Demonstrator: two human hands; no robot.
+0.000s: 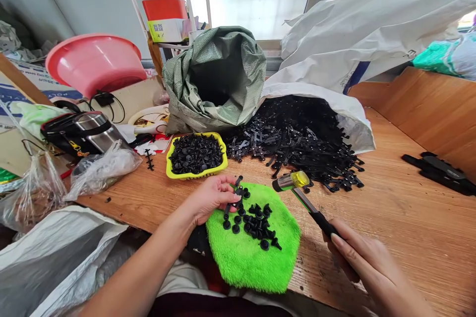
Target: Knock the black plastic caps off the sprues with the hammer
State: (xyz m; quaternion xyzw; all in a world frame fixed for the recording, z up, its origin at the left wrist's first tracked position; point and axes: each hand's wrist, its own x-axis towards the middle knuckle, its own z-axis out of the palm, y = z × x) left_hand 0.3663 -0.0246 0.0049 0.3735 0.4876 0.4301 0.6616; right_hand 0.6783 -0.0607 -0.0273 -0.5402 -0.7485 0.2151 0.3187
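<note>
My left hand (213,198) pinches a black plastic bracket (238,197) with several arms over the upper left of a fuzzy green cloth (256,267). Small black plugs with round heads lie beside and beneath the bracket, and a loose pile of black plugs (260,225) rests on the cloth's middle. My right hand (355,252) is wrapped round the black handle of a small mallet (292,181). Its head, with one yellow transparent face and one black face, is raised to the right of the bracket, apart from it.
A yellow basket (196,176) full of black plugs stands behind the cloth. Right of it, a heap of black brackets (297,133) spills from a white sack (360,133). A green woven sack (178,89) gapes open behind. A black strap-like object (442,172) lies at the right.
</note>
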